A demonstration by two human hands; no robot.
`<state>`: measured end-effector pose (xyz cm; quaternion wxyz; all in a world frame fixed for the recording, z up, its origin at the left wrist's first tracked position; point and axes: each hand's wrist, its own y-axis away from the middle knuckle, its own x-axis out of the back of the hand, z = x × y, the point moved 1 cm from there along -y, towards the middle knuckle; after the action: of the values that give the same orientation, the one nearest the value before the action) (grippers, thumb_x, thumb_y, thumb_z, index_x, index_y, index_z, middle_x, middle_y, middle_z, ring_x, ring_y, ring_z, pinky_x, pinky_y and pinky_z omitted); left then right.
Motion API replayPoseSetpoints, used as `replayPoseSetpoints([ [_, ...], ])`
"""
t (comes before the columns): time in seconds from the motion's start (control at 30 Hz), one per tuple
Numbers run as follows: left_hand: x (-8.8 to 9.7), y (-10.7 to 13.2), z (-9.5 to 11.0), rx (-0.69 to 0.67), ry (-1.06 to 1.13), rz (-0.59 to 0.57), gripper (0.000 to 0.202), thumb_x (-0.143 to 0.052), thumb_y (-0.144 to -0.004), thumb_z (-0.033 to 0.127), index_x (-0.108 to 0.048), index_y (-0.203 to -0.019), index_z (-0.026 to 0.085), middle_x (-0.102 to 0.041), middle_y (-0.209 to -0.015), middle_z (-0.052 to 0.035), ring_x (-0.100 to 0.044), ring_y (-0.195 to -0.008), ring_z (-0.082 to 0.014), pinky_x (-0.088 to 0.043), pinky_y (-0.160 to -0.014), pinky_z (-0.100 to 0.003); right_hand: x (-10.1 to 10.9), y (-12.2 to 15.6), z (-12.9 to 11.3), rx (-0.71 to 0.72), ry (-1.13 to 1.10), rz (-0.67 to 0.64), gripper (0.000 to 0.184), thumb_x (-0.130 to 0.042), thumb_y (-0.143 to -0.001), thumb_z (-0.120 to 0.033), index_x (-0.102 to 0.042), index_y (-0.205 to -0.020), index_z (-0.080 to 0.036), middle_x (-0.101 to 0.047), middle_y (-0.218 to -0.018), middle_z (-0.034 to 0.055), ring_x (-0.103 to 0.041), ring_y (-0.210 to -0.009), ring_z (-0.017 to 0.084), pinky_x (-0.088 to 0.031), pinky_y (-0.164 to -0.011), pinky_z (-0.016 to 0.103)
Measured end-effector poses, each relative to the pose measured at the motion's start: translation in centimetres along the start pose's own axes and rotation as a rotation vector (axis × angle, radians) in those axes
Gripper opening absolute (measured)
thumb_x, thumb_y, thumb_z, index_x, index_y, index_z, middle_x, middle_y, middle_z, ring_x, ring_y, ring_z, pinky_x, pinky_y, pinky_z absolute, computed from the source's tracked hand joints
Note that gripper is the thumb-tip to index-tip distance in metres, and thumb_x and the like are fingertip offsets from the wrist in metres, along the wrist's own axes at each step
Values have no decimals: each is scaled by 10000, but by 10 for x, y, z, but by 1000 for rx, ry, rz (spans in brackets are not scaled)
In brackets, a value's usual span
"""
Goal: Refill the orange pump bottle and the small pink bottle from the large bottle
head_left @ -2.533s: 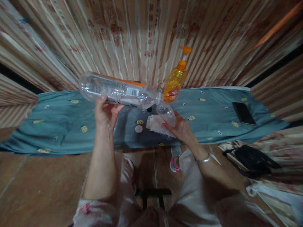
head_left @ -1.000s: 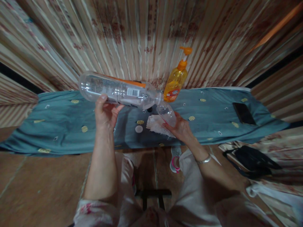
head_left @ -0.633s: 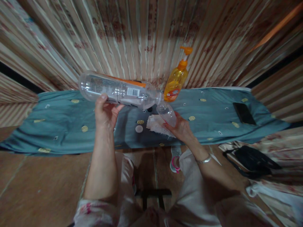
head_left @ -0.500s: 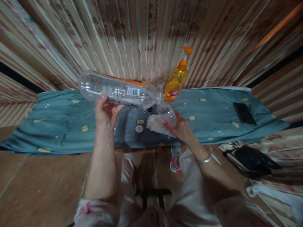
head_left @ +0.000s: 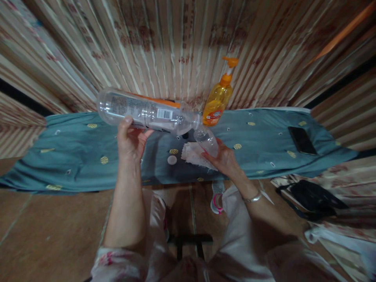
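My left hand [head_left: 131, 138] is closed around a large clear plastic bottle [head_left: 141, 111], held tilted with its mouth toward the right. Below that mouth, my right hand [head_left: 222, 157] grips a small clear plastic cup [head_left: 207, 141], also tilted. Bottle mouth and cup rim meet or overlap in view; I cannot tell whether they touch. Whether liquid runs between them is too faint to see. Behind the cup lies a pale cloth [head_left: 192, 154] on the covered table. A round white cap [head_left: 172, 160] rests to the left of the cloth.
An orange pump bottle [head_left: 216, 103] stands behind the cup, close to the big bottle's mouth. On the green tablecloth [head_left: 79, 156], a black phone [head_left: 302, 140] lies at the right. A black bag [head_left: 314, 197] is beyond the front right edge. Pleated curtain [head_left: 164, 51] hangs behind the table.
The whole view has shifted very slightly. Both hands, the bottle and the cup keep the same positions relative to one another.
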<state>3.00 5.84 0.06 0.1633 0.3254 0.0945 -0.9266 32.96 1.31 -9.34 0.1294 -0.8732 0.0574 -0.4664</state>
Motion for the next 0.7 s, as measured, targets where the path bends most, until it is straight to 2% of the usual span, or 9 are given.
replayPoseSetpoints([
  [0.1,1,-1,0,0,13,-14,287,-827,-583,355,-679,-798,234,-740,-849,12,-702,-809,-186,-651,-872,-417,0,1,1,6,4,9,731,-740,-894,-603,-598,-1427,-124,-796,-1184,245,-790,-1068,413,-650,-916,572],
  [0.3,4,-4,-1,27,32,-17,280,-820,-594,328,-666,-810,239,-755,-821,11,-684,-790,-181,-649,-816,-378,-2,1,1,49,1,42,751,-744,-896,-622,-603,-1403,-87,-795,-1180,255,-793,-1053,407,-658,-900,532],
  [0.53,2,-3,-1,25,39,0,269,-813,-580,322,-680,-799,242,-751,-843,7,-690,-826,-196,-650,-873,-433,-2,0,1,51,0,41,768,-727,-899,-652,-602,-1406,-89,-793,-1203,254,-794,-1069,396,-648,-908,514],
  [0.7,2,-4,-1,24,15,-11,270,-807,-586,349,-687,-808,253,-759,-845,2,-695,-834,-203,-650,-875,-429,-2,0,2,47,3,31,767,-716,-899,-660,-603,-1396,-87,-801,-1180,247,-797,-1045,393,-647,-886,502],
])
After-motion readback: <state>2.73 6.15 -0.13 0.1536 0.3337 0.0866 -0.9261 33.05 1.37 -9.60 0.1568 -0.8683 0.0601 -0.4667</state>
